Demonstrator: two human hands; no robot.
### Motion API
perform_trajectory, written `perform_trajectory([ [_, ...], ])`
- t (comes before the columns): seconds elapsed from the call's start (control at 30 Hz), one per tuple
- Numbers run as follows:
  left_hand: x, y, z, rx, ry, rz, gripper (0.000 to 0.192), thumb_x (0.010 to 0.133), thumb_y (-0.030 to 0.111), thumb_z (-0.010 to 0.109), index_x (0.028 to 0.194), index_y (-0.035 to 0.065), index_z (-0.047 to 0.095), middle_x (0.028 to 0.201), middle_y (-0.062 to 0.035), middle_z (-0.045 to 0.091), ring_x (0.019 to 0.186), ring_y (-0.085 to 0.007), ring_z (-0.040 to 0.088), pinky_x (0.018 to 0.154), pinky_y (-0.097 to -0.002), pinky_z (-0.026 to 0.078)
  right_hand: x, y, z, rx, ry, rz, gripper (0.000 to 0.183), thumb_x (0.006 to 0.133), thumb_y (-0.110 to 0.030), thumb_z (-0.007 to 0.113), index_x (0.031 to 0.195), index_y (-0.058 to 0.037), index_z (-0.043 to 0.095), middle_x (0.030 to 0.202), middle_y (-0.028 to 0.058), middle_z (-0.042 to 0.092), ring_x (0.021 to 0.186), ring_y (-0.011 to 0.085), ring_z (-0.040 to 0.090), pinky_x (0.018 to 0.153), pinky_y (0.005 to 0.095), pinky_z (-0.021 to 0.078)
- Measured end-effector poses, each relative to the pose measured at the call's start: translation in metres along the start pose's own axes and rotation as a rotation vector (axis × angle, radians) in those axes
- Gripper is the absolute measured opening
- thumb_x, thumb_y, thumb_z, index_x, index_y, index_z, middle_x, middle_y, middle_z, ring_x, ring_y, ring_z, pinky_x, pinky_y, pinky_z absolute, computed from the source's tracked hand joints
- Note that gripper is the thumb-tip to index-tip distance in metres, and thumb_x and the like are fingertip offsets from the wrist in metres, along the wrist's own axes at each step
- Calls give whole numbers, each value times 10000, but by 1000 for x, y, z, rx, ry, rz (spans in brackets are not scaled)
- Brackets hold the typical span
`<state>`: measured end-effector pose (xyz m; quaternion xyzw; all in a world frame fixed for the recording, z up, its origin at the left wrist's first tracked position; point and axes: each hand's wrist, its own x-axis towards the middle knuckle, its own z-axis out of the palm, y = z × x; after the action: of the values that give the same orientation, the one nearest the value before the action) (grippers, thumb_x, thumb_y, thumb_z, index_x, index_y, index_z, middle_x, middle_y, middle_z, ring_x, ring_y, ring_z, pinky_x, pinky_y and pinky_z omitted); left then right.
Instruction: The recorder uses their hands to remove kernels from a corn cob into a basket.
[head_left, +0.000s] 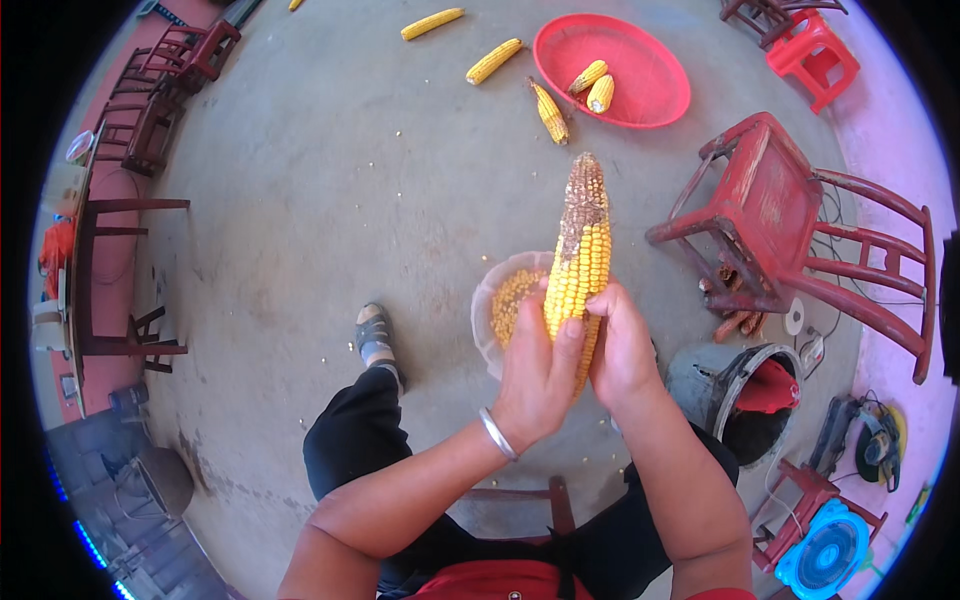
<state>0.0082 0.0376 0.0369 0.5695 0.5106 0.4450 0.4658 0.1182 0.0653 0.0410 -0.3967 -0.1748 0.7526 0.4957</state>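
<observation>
An ear of dried yellow corn (581, 262) is held tip-up between both hands, above a bowl on the floor. Its tip is brown, with shrivelled or bare patches running down one side. My left hand (536, 367) grips the lower ear from the left, thumb across the kernels; a silver bangle circles that wrist. From the right, my right hand (626, 337) holds the same ear, its thumb against the kernels. Below them the translucent plastic bowl (486, 330) contains loose corn kernels (514, 300). The hands and ear hide its right part.
Ahead is a red plastic basin (660, 97) holding two ears, with several more corn ears (493, 61) on the concrete floor. To the right stand a worn red wooden chair (765, 195), a bucket (690, 382) and a blue fan (825, 551). A wooden table (86, 285) lines the left wall.
</observation>
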Motion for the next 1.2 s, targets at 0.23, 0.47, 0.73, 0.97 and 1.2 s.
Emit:
perform_trajectory([
  [0.23, 2, 1, -5, -213, -20, -142, 470, 1021, 308, 412, 1290, -74, 359, 1159, -183, 524, 1089, -230, 514, 955, -353, 402, -3, 7, 11, -44, 34, -71, 487, 797, -110, 417, 1274, -14, 445, 1114, 90, 568, 1011, 175, 563, 918, 327, 453],
  [0.47, 3, 7, -6, -194, 14, -146, 465, 1015, 317, 428, 1260, -76, 386, 1124, -200, 545, 1062, -253, 536, 928, -362, 417, -4, 6, 12, 78, 15, -64, 423, 908, -191, 385, 1291, -23, 446, 1154, 88, 568, 1058, 181, 564, 943, 333, 447],
  [0.73, -3, 0, -2, -55, 2, -63, 502, 1007, 308, 425, 1307, -86, 340, 1166, -228, 531, 1100, -309, 536, 949, -390, 405, 0, 2, 0, 88, 15, 48, 466, 862, -191, 351, 1251, 30, 481, 1184, 158, 597, 1092, 234, 563, 997, 366, 419],
  [0.97, -8, -7, 2, -125, -12, -59, 496, 1009, 313, 413, 1296, -86, 344, 1162, -244, 522, 1093, -331, 538, 945, -390, 403, -4, 7, 6, -6, 104, -1, 472, 841, -164, 351, 1246, 39, 482, 1167, 165, 603, 1077, 238, 572, 992, 370, 424],
  [1.2, -9, -7, 3, -10, -6, -76, 477, 1012, 314, 407, 1280, -79, 365, 1148, -214, 541, 1066, -298, 549, 919, -384, 419, -4, 12, 1, 37, 141, 33, 476, 845, -162, 356, 1267, 22, 475, 1184, 150, 592, 1096, 226, 562, 998, 364, 417],
])
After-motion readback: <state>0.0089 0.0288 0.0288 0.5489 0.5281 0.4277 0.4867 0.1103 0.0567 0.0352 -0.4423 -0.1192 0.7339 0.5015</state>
